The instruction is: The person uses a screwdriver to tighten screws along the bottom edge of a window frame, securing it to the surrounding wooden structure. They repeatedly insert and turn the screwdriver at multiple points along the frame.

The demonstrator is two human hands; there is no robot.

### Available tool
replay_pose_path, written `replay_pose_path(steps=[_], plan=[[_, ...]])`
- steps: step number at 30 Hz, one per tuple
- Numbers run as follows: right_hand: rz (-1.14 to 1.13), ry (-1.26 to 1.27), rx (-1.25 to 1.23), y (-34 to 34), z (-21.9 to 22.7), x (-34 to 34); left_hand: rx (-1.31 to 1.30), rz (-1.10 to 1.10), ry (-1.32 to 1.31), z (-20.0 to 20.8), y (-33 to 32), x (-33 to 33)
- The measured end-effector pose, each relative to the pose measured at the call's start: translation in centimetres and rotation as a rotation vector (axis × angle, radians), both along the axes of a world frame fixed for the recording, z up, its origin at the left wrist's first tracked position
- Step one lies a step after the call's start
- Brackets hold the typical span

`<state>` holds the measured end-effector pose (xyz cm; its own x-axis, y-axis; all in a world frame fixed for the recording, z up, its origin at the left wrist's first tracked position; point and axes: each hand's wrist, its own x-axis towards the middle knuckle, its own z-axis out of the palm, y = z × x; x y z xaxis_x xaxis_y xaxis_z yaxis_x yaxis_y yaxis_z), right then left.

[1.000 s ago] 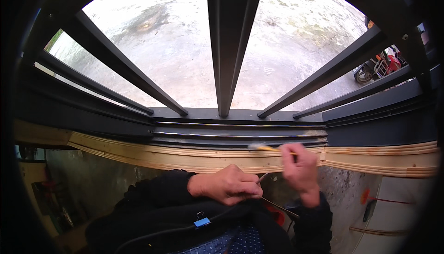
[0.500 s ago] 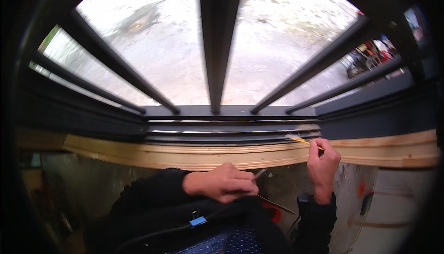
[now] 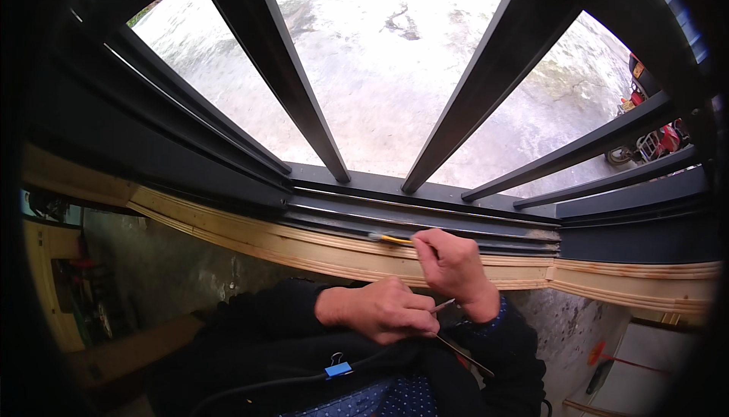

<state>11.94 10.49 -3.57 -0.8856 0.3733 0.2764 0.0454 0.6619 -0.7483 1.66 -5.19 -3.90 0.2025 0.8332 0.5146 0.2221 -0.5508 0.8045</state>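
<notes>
A small paintbrush (image 3: 396,240) with a yellow handle and pale, frayed bristles is pinched in my right hand (image 3: 453,265). Its bristles touch or hover just above the dark metal window track (image 3: 357,222), pointing left. Closer to my body, my left hand (image 3: 383,311) is closed around two slender things. One is a thin metal rod (image 3: 467,356) slanting down to the right; the other is a short, flat grey tip (image 3: 444,305) beside my right wrist. Their other ends are hidden in my fist, so I cannot tell their kind.
Dark window bars (image 3: 292,75) rise beyond the track, with pale concrete ground (image 3: 364,75) outside. A wooden sill trim (image 3: 304,251) runs along the near side. A red motorbike (image 3: 657,142) stands outside at the right. A blue binder clip (image 3: 339,369) hangs on my dark clothing.
My right hand and the paintbrush have moved left along the track, nearer my left hand. My left hand keeps its grip. The view has tilted, so the bars and sill now slant.
</notes>
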Motion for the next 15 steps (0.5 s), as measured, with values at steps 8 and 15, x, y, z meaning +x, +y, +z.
replay_pose_path(steps=[8,15], plan=[[-0.344,-0.395,0.48,6.1,5.6,9.5,0.001,-0.07,0.022,-0.1,0.9,-0.4],[-0.159,-0.134,-0.078,2.1,4.7,3.1,0.046,-0.073,0.002,-0.2,-0.1,-0.3]])
